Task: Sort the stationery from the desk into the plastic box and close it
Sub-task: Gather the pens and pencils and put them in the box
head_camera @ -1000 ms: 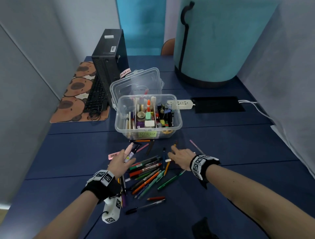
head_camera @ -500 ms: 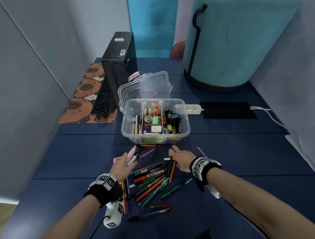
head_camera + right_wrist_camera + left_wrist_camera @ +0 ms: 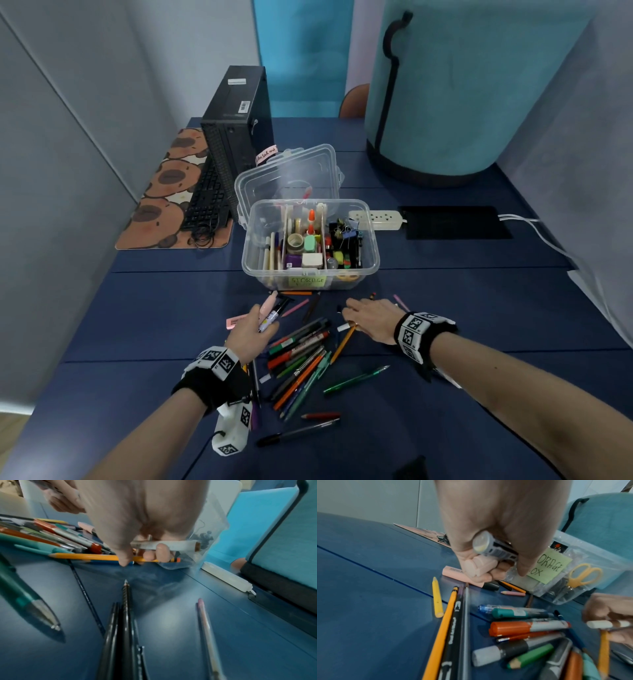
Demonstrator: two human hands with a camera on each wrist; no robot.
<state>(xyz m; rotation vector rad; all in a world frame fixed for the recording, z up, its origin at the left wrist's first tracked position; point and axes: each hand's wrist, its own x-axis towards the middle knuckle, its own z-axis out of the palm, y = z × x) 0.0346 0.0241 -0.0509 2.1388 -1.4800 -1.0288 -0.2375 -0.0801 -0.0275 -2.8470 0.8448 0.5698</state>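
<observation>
Two hands over the pen pile on the worktop: left hand grips a marker and pink highlighter, right hand pinches a white pen, fingertips hidden. Beyond, the plastic box stands open, contents blurry.

My desk looks matt blue and smooth. The box is clear glossy plastic with a paper note. The markers have shiny plastic caps; the pencil looks painted wood.
</observation>
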